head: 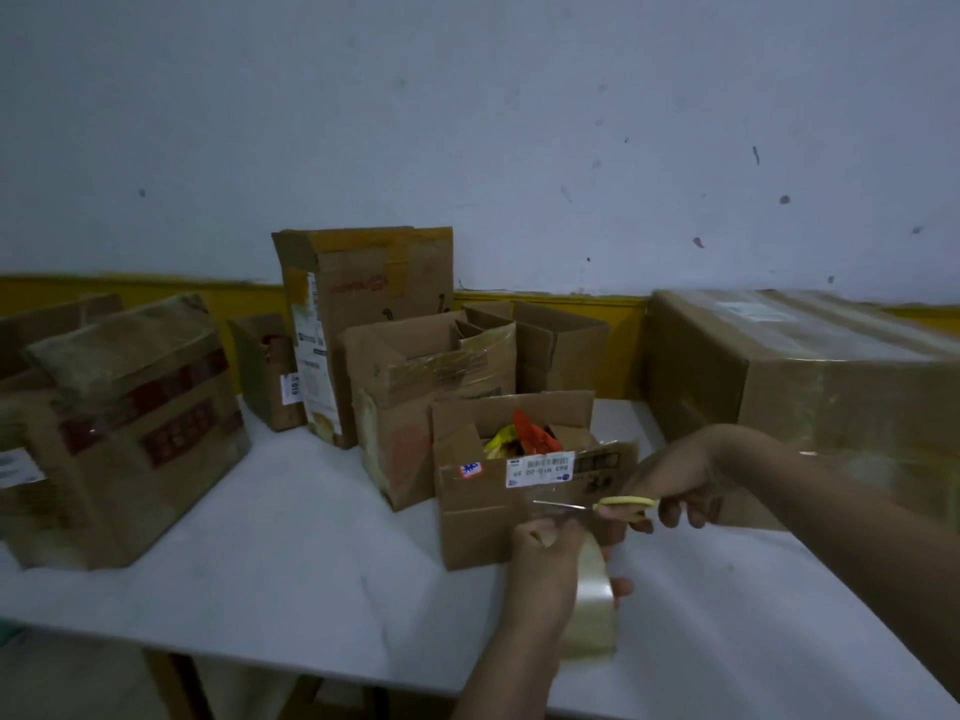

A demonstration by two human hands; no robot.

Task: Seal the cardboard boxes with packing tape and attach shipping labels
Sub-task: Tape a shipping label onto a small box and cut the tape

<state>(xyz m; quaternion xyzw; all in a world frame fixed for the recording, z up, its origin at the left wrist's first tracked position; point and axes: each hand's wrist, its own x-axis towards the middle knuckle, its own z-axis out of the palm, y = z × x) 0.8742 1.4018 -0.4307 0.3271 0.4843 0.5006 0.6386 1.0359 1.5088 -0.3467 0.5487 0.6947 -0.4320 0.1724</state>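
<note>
A white table (291,553) is carrying a spread of worn brown cardboard boxes against a pale, marked wall. The largest, a long sealed carton (810,387) wrapped in glossy clear tape, is lying at the right edge. A squat box with dark red printed bands (130,439) is sitting at the left, and a tall upright box (363,314) is standing at the back. Near the front, a small open box (519,485) bearing a white barcode label (540,469) is holding yellow and orange packets (519,439). Just in front of it, the left hand (545,553) is gripping a clear tape roll (592,605), while the right hand (670,491) is closing round yellow-handled scissors (597,506), their blades lying against a stretched tape strip.
</note>
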